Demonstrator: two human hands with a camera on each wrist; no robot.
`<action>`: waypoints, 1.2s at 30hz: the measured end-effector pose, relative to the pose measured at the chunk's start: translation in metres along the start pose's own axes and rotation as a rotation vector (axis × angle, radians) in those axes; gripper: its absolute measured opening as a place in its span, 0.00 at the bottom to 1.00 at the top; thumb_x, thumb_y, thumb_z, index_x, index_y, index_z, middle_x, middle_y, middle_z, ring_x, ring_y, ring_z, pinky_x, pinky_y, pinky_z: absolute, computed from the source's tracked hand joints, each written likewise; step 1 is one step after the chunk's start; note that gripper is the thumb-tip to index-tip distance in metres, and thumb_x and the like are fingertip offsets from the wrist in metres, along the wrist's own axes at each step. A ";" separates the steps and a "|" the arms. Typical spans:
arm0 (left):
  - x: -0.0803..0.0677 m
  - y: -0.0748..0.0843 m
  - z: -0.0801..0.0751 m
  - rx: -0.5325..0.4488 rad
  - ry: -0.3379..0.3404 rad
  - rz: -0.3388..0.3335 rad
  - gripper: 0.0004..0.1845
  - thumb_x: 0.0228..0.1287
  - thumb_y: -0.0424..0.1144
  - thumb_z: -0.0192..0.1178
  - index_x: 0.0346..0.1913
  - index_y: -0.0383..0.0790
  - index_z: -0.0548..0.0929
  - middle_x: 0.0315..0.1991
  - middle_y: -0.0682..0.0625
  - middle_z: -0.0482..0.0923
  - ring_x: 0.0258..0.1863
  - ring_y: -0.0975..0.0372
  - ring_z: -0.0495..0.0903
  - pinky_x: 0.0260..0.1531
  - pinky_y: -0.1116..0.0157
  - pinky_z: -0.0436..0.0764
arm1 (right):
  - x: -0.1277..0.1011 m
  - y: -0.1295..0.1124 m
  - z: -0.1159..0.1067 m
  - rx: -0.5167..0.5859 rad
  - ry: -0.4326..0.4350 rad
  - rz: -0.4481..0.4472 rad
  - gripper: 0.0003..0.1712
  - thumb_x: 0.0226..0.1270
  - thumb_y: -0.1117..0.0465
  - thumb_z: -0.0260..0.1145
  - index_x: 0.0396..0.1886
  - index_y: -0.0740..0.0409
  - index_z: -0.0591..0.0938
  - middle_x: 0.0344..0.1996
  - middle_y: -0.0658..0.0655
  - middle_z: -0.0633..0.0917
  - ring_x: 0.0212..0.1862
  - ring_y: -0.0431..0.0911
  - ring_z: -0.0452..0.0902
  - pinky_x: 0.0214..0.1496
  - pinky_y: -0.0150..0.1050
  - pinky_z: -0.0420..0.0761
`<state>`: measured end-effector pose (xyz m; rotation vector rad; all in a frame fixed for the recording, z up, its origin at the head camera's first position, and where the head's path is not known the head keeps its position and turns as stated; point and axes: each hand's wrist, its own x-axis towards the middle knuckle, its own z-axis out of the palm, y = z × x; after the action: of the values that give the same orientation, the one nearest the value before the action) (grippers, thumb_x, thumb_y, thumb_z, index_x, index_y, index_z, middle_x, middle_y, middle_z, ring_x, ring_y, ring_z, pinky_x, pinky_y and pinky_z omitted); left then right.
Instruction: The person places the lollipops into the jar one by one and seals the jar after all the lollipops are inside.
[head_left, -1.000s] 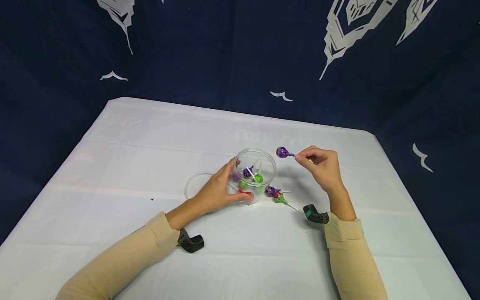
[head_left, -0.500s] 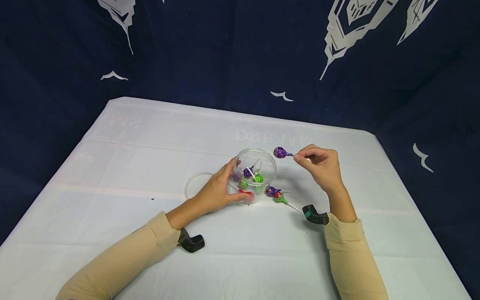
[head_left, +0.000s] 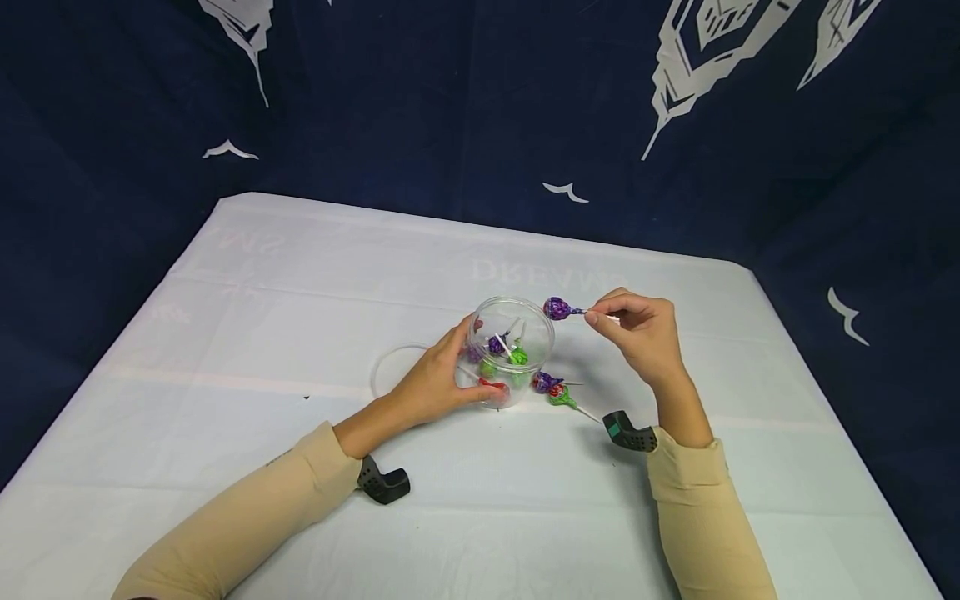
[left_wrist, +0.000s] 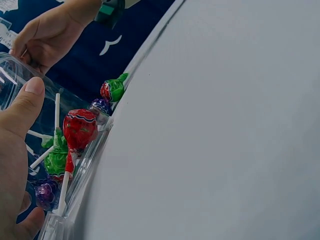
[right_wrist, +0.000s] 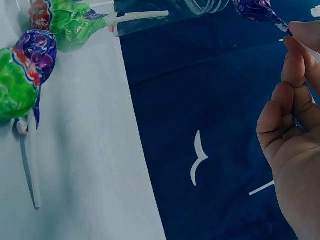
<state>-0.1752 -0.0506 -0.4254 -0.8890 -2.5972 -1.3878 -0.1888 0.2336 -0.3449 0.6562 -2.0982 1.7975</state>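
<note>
My left hand grips the side of a clear plastic jar, thumb at the front and fingers round the far side. Inside lie several lollipops: a red lollipop, a green lollipop and a purple lollipop among them. My right hand pinches another purple-wrapped lollipop where the wrapper is twisted, its head pointing left at the jar's right rim. In the right wrist view that hand has thumb and forefinger together on the twist, the other fingers curled.
On the table right of the jar lie a loose purple lollipop and a green-and-red lollipop, their sticks pointing right. A clear round lid lies left of the jar, partly behind my left hand. A dark blue patterned cloth hangs behind the white table.
My right hand has brought the purple lollipop slightly left, so its head now meets the jar's rim in the head view. The left hand and jar stay in place.
</note>
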 end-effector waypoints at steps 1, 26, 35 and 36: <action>0.000 0.000 0.000 0.000 -0.001 -0.004 0.58 0.52 0.53 0.76 0.78 0.39 0.50 0.72 0.40 0.61 0.67 0.50 0.67 0.67 0.53 0.66 | 0.000 0.000 0.000 0.008 -0.001 -0.002 0.13 0.54 0.85 0.65 0.26 0.65 0.87 0.26 0.52 0.85 0.34 0.44 0.76 0.36 0.30 0.78; 0.000 0.000 -0.001 -0.010 0.011 0.020 0.58 0.51 0.52 0.77 0.78 0.39 0.51 0.71 0.41 0.63 0.67 0.52 0.68 0.67 0.55 0.66 | 0.002 -0.002 0.021 0.024 -0.070 -0.030 0.01 0.57 0.79 0.70 0.28 0.75 0.84 0.27 0.55 0.85 0.36 0.45 0.78 0.40 0.31 0.79; 0.001 0.000 -0.001 -0.026 0.014 0.031 0.57 0.51 0.51 0.77 0.77 0.37 0.52 0.70 0.41 0.65 0.66 0.52 0.69 0.66 0.54 0.68 | 0.003 0.003 0.027 0.073 -0.107 -0.058 0.14 0.54 0.86 0.65 0.30 0.67 0.88 0.30 0.55 0.86 0.37 0.45 0.78 0.38 0.32 0.77; 0.001 0.000 -0.001 -0.027 0.014 0.031 0.57 0.51 0.51 0.77 0.77 0.37 0.52 0.70 0.41 0.64 0.67 0.52 0.69 0.66 0.54 0.68 | 0.003 0.003 0.026 0.075 -0.102 -0.056 0.14 0.54 0.86 0.65 0.30 0.67 0.88 0.30 0.54 0.87 0.37 0.45 0.78 0.38 0.32 0.77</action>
<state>-0.1759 -0.0513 -0.4243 -0.9159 -2.5495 -1.4189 -0.1913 0.2074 -0.3506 0.8341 -2.0624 1.8558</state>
